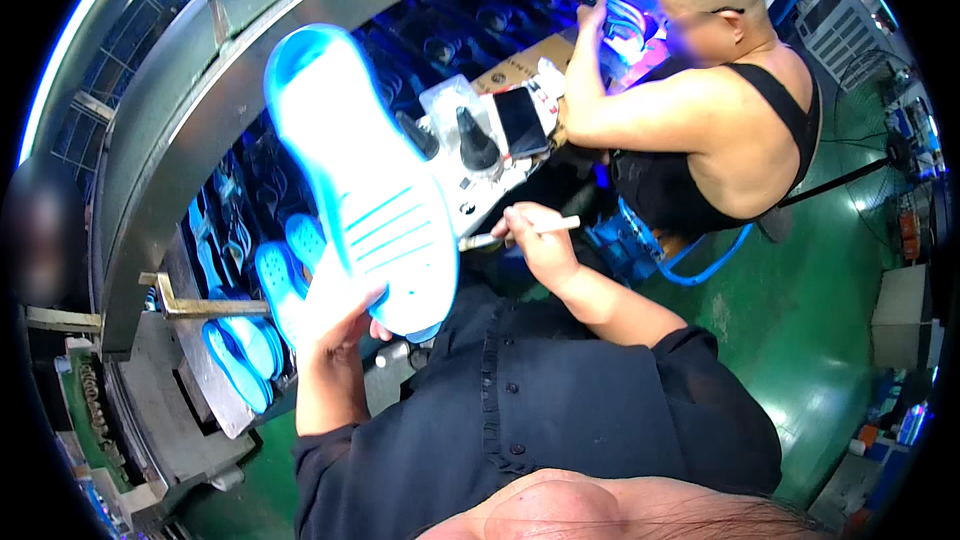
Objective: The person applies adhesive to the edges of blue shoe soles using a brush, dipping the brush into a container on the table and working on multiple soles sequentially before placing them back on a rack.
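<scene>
My left hand (328,315) is closed round the edge of a large blue-and-white shoe sole (385,180), which stands tilted up, with ridges across its lower half. The sole's upper part is washed out by bright light. Between the fingers of my right hand (543,245) is a slim brush (557,226) with a pale handle. The brush's tip points left and lies close to the sole's right edge; whether they touch I cannot tell. Behind the sole, a small work surface bears a black cone-topped bottle (477,145) and a phone (520,122).
Several blue slippers (240,362) lie on the left, beside a brass-coloured bar (215,308). A curved metal frame (165,140) arches over rows of dark footwear. At the right a co-worker (700,110) sits handling a strapped shoe, near a blue stool (635,245) on the green floor (770,310).
</scene>
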`<state>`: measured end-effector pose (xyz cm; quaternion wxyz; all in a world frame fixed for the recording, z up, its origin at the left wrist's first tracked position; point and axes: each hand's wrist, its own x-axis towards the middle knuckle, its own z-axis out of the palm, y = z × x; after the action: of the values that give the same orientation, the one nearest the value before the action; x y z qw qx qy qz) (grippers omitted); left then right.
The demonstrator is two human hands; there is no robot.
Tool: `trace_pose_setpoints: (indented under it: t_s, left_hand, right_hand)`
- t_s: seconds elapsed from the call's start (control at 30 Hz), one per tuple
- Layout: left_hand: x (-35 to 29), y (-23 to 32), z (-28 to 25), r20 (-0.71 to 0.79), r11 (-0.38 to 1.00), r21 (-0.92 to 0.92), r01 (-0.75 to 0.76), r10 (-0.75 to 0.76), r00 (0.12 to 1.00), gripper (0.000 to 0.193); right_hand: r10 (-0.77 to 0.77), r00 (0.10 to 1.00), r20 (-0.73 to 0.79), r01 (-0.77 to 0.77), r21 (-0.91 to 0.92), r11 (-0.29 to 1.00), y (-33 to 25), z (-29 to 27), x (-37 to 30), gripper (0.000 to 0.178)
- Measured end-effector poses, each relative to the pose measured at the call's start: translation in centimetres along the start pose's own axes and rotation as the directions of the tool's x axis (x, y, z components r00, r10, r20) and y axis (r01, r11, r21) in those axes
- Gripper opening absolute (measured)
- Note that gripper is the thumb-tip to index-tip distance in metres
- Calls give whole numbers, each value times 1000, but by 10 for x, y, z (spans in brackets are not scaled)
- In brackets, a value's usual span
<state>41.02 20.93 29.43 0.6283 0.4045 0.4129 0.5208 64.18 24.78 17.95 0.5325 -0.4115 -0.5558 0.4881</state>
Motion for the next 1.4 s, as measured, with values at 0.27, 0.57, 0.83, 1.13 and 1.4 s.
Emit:
trace_pose_setpoints:
  t_s: [0.27,0.57,0.83,1.13,1.4]
  left_hand:
    - [257,96,80,155,923,-341,-179,243,958,38]
    - [129,-9,14,160,977,127,-169,148,976,38]
    - [-66,-126,-233,-462,21,805,593,650,604,55]
    - [-102,-159,-315,-822,859,369,355,123,556,39]
    - [-78,-108,-180,-775,972,-89,-218,70,629,34]
  right_hand:
    - [3,999,-41,-3,9,1000,5,-19,3,33]
    - [101,993,-63,-95,86,992,18,-28,3,32]
    - [132,991,15,-133,89,987,22,4,2,36]
    - [156,982,107,-162,46,986,29,40,3,32]
    - [238,970,56,-243,115,963,29,47,2,25]
